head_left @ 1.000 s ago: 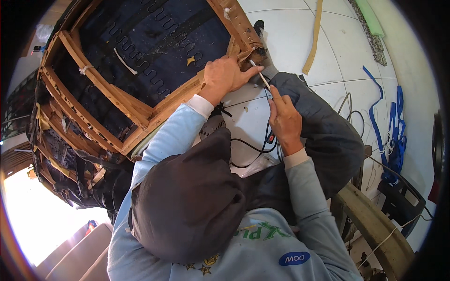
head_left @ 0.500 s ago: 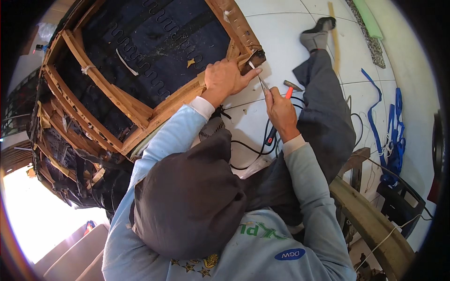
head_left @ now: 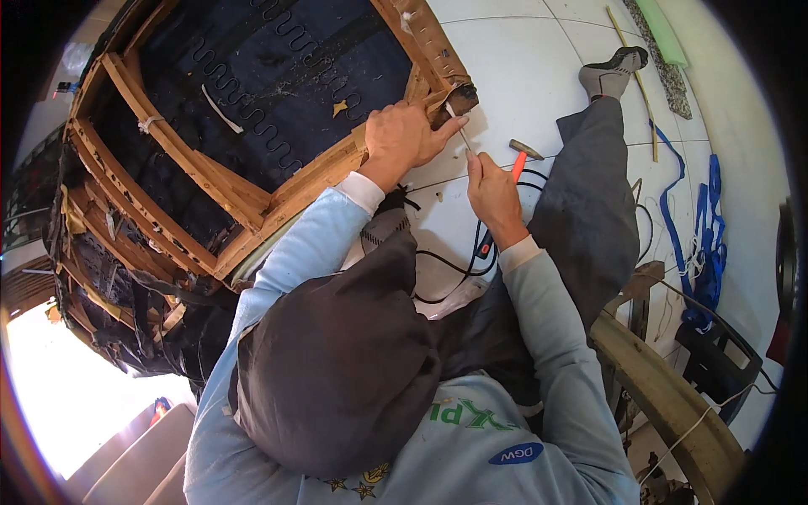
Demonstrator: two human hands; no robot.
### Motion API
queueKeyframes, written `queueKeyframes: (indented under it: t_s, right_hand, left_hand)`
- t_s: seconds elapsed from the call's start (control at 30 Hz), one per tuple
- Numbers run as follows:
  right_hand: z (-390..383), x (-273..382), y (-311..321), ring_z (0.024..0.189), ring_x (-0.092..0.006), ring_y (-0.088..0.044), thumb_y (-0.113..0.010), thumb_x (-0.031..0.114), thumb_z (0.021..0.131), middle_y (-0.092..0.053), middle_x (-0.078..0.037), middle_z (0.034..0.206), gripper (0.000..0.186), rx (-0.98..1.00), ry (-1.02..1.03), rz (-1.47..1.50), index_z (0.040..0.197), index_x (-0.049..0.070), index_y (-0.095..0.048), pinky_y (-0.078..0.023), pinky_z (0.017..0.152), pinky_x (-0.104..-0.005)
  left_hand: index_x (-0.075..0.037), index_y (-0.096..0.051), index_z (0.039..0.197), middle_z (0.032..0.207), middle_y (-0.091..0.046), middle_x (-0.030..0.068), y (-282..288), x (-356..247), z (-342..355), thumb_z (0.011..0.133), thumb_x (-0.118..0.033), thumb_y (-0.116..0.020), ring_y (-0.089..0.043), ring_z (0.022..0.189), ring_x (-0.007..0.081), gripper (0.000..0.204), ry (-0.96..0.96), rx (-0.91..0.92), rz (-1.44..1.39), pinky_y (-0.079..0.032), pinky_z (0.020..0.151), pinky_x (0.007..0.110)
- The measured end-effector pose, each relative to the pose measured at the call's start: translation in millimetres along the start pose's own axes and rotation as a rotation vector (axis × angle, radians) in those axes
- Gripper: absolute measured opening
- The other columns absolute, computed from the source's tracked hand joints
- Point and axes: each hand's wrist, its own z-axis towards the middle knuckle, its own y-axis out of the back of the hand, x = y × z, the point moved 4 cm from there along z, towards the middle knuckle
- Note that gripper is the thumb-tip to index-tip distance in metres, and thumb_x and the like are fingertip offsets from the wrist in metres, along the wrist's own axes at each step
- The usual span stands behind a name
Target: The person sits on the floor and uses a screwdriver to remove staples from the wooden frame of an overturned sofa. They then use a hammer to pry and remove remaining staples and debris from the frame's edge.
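Note:
An upturned wooden furniture frame (head_left: pixel 300 191) with zigzag springs (head_left: pixel 252 116) over dark fabric fills the upper left. My left hand (head_left: pixel 402 135) grips its lower rail near the worn corner (head_left: pixel 463 99), thumb against a slim metal tool (head_left: pixel 466 140). That tool's tip is at the corner; my right hand (head_left: pixel 494 198) holds its lower end, the grip partly hidden by my fingers. A hammer (head_left: pixel 520 165) with an orange handle lies on the tiles just beside my right hand.
My outstretched leg (head_left: pixel 593 194) crosses the tiled floor (head_left: pixel 497 63). Around it are black cables (head_left: pixel 450 262), blue straps (head_left: pixel 705 227), a thin strip (head_left: pixel 640 76) and a green roll (head_left: pixel 658 29). A metal-and-wood piece (head_left: pixel 648 379) stands at lower right, a wall beyond.
My right leg has swung out straight toward the upper right, bringing the hammer into view. My right hand has shifted slightly up and left with the tool; my left hand stays at the frame.

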Motion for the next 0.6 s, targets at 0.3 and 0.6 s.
queueKeyframes:
  t_s: [0.3,0.6]
  right_hand:
    - [-9,-11,-43,0.041,-0.0129,-0.032,-0.041,0.065,0.114,-0.040,0.001,0.060,0.058,0.727,-0.476,1.227,0.087,0.015,-0.051,-0.035,0.038,-0.0318]
    - [-24,18,-40,0.039,-0.0102,-0.034,-0.044,0.057,0.116,-0.038,0.003,0.061,0.047,0.782,-0.596,1.581,0.094,0.016,-0.049,-0.036,0.037,-0.0306]
  left_hand:
    - [-0.007,-0.082,0.117,0.107,-0.080,0.0212,-3,9,6,0.091,-0.088,-0.056,-0.079,0.101,0.0385,0.088,0.051,0.070,-0.055,-0.061,0.089,0.050]
    - [-0.002,-0.078,0.122,0.108,-0.080,0.0232,14,9,-11,0.095,-0.075,-0.065,-0.079,0.100,0.0388,0.079,-0.083,-0.304,-0.199,-0.060,0.088,0.050]
